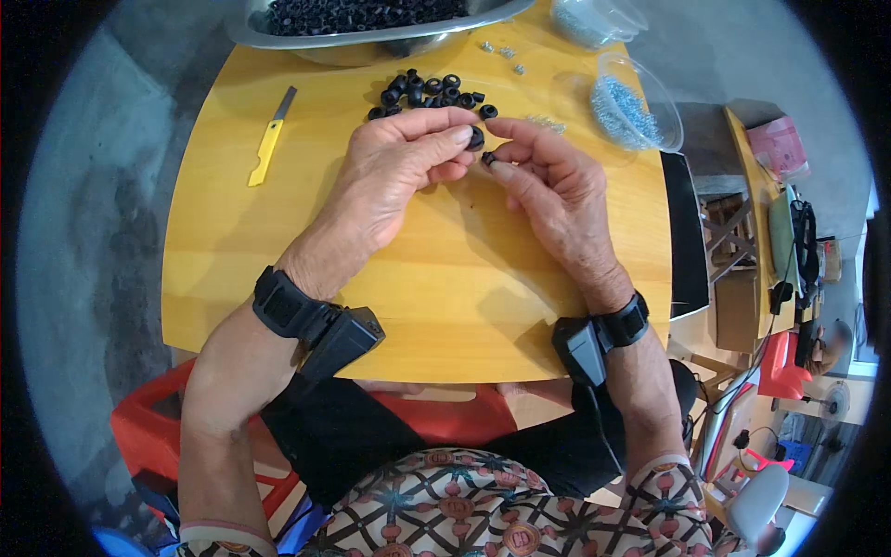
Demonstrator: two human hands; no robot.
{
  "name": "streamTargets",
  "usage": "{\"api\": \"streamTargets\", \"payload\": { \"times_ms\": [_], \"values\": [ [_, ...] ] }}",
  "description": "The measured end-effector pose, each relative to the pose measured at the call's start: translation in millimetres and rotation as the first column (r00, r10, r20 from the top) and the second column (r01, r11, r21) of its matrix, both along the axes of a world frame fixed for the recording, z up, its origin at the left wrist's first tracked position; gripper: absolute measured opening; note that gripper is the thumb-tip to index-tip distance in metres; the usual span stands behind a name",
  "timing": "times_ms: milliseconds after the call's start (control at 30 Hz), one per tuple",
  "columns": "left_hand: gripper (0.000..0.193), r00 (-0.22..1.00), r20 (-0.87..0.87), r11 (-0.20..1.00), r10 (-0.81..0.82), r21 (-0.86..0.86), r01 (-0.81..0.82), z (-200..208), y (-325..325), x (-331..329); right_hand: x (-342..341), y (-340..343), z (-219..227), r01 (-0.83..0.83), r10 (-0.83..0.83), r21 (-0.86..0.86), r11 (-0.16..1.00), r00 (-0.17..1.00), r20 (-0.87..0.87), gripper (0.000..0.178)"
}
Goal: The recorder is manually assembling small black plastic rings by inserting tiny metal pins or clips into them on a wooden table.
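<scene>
"On the near side of the pile of black bushings [427,91], which parts do we have in hand?"

"Just nearer to us than that pile, above the wooden table [445,334], we hold a round black bushing [475,139] in the left hand [399,162] and a smaller black piece [488,159] in the right hand [555,181]. The parts are close together; we cannot tell whether they touch."

"How do we handle them well?"

"In our judgement, we should grip each part lightly by its edge, leave its face visible, and turn it with the fingertips only, wrists steady."

"What is the state of each grip?"

"Left: thumb and fingertips are closed on the round bushing, parted only by its thickness. Right: the thumb pinches the smaller piece against a fingertip; which finger opposes it, we cannot tell. The index finger arches above, toward the pile."
</scene>
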State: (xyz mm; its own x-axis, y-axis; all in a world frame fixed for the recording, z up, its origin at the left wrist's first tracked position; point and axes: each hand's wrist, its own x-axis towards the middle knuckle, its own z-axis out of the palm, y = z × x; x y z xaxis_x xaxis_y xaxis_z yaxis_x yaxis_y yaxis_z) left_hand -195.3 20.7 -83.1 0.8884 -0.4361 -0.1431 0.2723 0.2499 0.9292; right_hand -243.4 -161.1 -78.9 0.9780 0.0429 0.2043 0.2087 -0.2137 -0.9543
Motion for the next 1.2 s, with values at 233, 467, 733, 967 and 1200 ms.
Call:
{"api": "streamTargets", "payload": {
  "times_ms": [233,467,733,967,1200],
  "values": [
    [0.027,0.994,0.079,0.997,0.074,0.018,-0.075,-4.7,-1.8,-0.3,0.8,-4.0,-0.1,0.074,-0.029,-0.405,0.911,0.993,0.117,0.026],
    [0.027,0.989,0.145,0.994,0.043,0.096,-0.057,-2.0,-0.7,-5.3,2.4,2.1,-2.8,0.172,0.046,-0.634,0.754,0.949,0.313,0.011],
    [0.025,0.994,0.096,0.998,0.043,0.046,-0.047,-5.2,-5.7,-3.9,3.4,-3.7,-3.7,0.151,-0.005,-0.481,0.864,0.957,0.291,0.014],
    [0.026,0.995,0.09,0.994,0.032,0.1,-0.041,-5.4,-5.3,-1.3,12.1,-22.4,2.3,0.363,-0.218,-0.34,0.868,0.892,0.395,0.011],
    [0.026,0.996,0.083,0.996,0.024,0.081,-0.03,-3.0,-5.0,-3.3,12.9,-27.4,-2.9,0.336,-0.159,-0.526,0.781,0.922,0.353,0.006]
  ]
}}
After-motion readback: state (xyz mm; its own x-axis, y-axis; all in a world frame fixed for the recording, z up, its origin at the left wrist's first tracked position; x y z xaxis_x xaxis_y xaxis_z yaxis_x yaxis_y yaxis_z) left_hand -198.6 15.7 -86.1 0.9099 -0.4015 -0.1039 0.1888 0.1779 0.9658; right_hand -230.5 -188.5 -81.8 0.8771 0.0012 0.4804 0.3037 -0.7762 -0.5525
